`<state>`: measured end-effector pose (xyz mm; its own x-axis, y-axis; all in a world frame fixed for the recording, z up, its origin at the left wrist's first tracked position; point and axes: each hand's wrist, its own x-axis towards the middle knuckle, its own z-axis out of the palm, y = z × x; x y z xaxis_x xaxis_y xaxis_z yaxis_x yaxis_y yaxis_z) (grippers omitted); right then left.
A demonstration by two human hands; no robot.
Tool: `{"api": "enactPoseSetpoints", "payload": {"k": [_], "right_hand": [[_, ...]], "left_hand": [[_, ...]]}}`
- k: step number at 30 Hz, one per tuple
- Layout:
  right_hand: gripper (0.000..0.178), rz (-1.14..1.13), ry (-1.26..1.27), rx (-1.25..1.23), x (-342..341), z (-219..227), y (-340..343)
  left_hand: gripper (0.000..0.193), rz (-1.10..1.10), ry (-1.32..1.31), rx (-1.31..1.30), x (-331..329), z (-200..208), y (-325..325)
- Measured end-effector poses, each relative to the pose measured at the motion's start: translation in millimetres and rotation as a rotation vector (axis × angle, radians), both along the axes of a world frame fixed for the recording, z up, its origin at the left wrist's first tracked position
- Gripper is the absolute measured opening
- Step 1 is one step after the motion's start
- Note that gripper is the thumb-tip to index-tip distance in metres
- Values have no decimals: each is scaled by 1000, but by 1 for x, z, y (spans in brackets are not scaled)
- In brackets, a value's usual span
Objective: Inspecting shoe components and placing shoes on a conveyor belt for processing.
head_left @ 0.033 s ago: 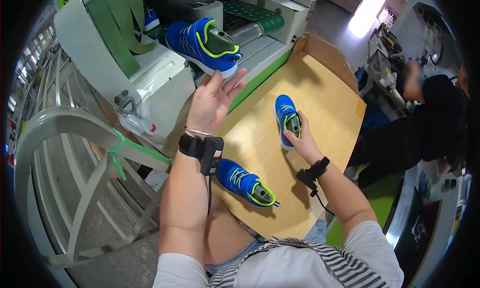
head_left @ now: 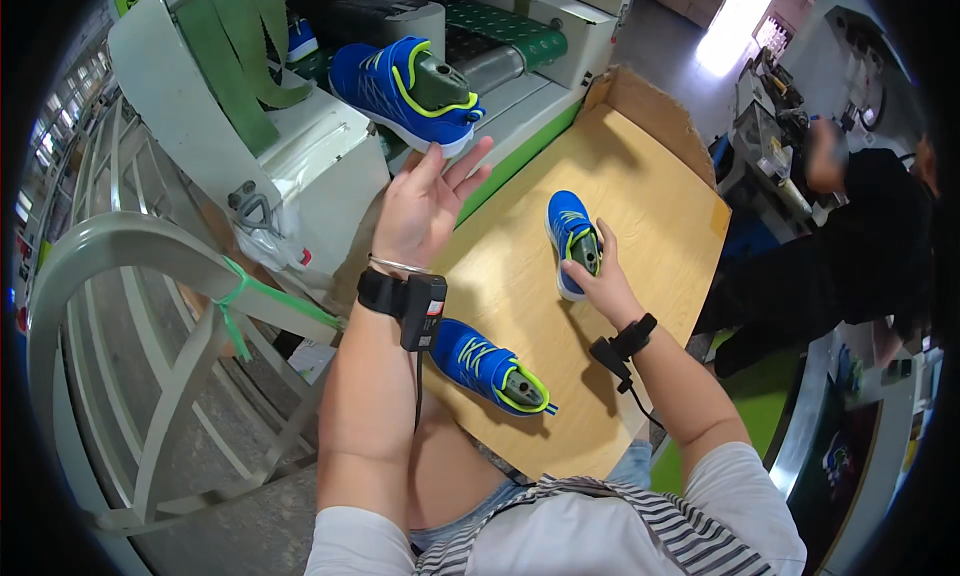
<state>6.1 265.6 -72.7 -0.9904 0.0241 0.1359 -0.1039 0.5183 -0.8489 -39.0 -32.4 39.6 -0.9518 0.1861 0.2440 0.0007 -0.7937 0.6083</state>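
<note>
Head view: the left hand (head_left: 420,216) is touching the heel of a blue, lime-lined shoe (head_left: 385,88) beside a white metal machine (head_left: 315,146); whether its grip is clasping cannot be told. The right hand (head_left: 610,288) is holding a second blue shoe (head_left: 570,224) on the pale wooden worktop (head_left: 650,176).

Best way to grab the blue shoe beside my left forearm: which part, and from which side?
Probably the heel, from the lower right: the blue shoe sits sole-down with its heel pointing that way, collar open around a green insert, while its toe shows beside the black wrist device.
</note>
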Motion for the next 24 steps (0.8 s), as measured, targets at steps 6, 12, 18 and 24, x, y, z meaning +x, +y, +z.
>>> {"api": "enactPoseSetpoints", "payload": {"k": [6,12,18,24], "right_hand": [[90,-57,-126,-38,-6,20,1],[78,-24,280,-313,-90,116,14],[80,99,491,199,-251,220,-44],[74,51,470,454,-262,161,-99]], "left_hand": [[41,-35,33,-39,7,4,-8],[51,-34,-32,-96,19,2,-2],[64,-117,-66,-246,18,-8,9],[62,-72,-151,-420,13,-24,8]]}}
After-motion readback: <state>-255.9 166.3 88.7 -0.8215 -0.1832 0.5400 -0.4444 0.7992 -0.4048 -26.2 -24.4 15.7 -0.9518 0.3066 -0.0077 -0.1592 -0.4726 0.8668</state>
